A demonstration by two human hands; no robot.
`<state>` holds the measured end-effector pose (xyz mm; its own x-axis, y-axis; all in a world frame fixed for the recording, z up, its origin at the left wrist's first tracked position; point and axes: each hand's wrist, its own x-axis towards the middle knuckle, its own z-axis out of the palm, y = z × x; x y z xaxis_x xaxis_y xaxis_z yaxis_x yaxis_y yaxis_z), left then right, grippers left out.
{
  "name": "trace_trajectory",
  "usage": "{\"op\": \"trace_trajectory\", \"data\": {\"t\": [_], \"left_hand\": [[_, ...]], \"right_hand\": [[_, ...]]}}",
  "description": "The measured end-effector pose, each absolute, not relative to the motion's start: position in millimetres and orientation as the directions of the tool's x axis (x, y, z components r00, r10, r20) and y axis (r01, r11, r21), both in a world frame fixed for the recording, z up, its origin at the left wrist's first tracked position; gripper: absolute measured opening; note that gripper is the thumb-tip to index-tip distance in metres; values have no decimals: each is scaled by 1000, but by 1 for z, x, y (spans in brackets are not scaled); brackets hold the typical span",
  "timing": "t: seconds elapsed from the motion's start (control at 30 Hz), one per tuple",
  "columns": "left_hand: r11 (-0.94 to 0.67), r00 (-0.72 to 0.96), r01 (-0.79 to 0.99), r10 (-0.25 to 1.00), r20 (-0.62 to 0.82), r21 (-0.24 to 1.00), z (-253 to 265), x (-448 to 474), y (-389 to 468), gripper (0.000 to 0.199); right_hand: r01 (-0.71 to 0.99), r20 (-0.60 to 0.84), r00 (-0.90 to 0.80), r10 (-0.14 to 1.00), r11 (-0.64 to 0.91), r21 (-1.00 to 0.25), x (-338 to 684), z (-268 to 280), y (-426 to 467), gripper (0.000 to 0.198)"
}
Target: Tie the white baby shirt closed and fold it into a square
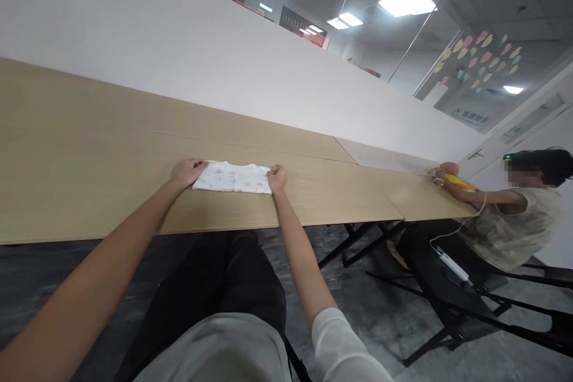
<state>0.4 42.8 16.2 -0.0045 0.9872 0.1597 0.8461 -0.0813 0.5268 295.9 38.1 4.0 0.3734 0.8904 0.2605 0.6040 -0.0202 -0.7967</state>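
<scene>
Gripping the right edge of a folded, rectangular white cloth with tiny grey and green prints (233, 178) in the bare right hand (277, 178), fingers curled in tight. Laying the bare left hand (187, 172) on the upper left corner, fingers close together, but honestly can't tell if really pinching it. Got the cloth flat just left of the frame's centre, on a long, pale wood-look table (349, 191) with thin straight seams, stretching from the left edge to the right side. Behind that, a plain white low wall (179, 71), slanting down from upper left to right. Above it, clear glass with pink, yellow and green petal-shaped paper notes (486, 58) at upper right, plus bright white rectangular ceiling lights (408, 4). Streaky dark grey floor (380, 322) along the bottom, and a black folding chair (447, 298) at lower right. Far right, a seated person in a mottled pale top (510, 227), arms on the table. As for writing: bluish lettering (474, 118) on the glass at right, next to a small logo, too blurry to read.
</scene>
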Motion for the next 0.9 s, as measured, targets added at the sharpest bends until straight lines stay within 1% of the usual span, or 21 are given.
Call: {"op": "trace_trajectory", "data": {"t": [0.07,0.2,0.33,0.43,0.57,0.7,0.8,0.9], "left_hand": [[-86,11,842,990,143,533,16,0,41,58],[-42,-42,811,991,129,584,14,-2,37,55],[-23,-75,785,988,133,619,14,-2,36,54],[-16,-77,773,990,118,635,15,-1,35,53],[-20,-55,786,993,102,618,17,0,36,52],[-67,3,817,994,112,573,15,-2,39,50],[-101,40,820,992,119,564,13,-3,40,50],[-93,33,827,992,118,555,11,-4,40,52]], "right_hand": [[593,253,338,907,4,-805,297,4,39,43],[609,251,267,930,39,-792,299,3,40,42],[617,247,231,941,55,-785,300,4,40,34],[622,248,204,947,70,-780,301,4,39,34],[660,250,139,958,98,-745,301,6,36,39],[689,266,96,959,129,-713,301,9,34,44],[702,260,102,960,116,-703,300,10,33,42],[703,256,112,960,106,-703,300,10,33,38]]}}
